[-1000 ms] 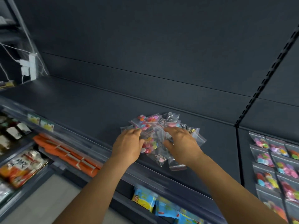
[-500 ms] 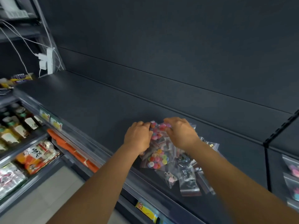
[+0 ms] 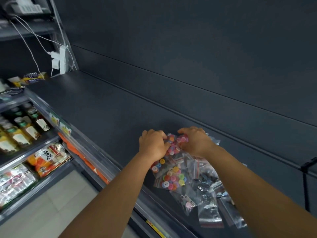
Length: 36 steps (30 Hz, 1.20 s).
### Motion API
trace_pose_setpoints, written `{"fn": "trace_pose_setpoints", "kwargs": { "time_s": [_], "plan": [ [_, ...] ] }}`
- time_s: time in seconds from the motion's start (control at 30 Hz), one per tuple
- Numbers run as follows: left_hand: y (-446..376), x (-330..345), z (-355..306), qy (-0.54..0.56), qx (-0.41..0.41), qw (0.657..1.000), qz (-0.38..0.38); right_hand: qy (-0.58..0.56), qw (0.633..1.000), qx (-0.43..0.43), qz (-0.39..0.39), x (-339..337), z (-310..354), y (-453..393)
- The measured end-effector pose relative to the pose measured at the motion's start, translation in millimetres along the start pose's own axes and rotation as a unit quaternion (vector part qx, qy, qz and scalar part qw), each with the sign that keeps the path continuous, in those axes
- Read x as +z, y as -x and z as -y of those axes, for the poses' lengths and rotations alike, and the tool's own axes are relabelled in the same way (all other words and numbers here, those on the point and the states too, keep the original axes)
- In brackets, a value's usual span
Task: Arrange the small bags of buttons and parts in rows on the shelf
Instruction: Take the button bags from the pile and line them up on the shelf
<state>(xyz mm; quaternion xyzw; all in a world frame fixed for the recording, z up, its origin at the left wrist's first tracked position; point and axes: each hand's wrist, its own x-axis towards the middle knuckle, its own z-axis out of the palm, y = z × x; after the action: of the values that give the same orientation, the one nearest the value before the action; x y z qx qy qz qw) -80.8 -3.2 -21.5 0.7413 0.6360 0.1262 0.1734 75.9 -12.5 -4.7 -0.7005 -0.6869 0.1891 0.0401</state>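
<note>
Both hands have a grip on the same bag: left hand [image 3: 153, 145] and right hand [image 3: 195, 142] are curled in from either side, knuckles up, pinching a small clear bag of pink and orange buttons [image 3: 175, 143] between them at the far end of the pile. Can't make out exactly which fingertips are doing the pinching, they're tucked under.

Going near to far: closest to the camera are a couple of clear bags with dark parts [image 3: 208, 201], red zip strips, lying flat with their long sides running roughly toward the shelf's front edge. Just past those is a bag of mixed bright buttons [image 3: 172, 179], flat, tilted a bit, overlapping its neighbours. Then the held bag, bunched up so I can't tell which way its long side runs. The whole pile [image 3: 192, 182] sits near the front lip of the dark shelf [image 3: 106, 107], stretching diagonally from the hands back toward the person. Nothing's in a row yet.

Further left, the lower shelves hold bottles [image 3: 25, 129] and snack packs [image 3: 46, 158], and way back there's a white power strip [image 3: 60, 60] with cords.

Compared to half a second ago, the hands sit in about the same spot on the pile, the two thumbs a touch closer together, and the view has swung a bit left.
</note>
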Motion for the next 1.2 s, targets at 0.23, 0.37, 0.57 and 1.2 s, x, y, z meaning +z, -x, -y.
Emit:
{"fn": "trace_pose_setpoints", "kwargs": {
  "time_s": [0.23, 0.37, 0.57, 1.2],
  "plan": [
    [6, -1, 1, 0.096, 0.042, 0.992, -0.064, -0.088, 0.987, 0.004, -0.136, -6, -2, 16],
    [12, -16, -8, 0.183, 0.074, 0.978, -0.061, -0.17, 0.974, 0.032, -0.145, -19, -5, 31],
    [31, -34, -32, 0.271, 0.112, 0.956, -0.008, -0.35, 0.902, 0.081, -0.241, -30, -13, 66],
    [113, -1, -151, 0.364, 0.201, 0.895, 0.164, -0.432, 0.816, 0.197, -0.329, -35, -77, 233]
  ]
}}
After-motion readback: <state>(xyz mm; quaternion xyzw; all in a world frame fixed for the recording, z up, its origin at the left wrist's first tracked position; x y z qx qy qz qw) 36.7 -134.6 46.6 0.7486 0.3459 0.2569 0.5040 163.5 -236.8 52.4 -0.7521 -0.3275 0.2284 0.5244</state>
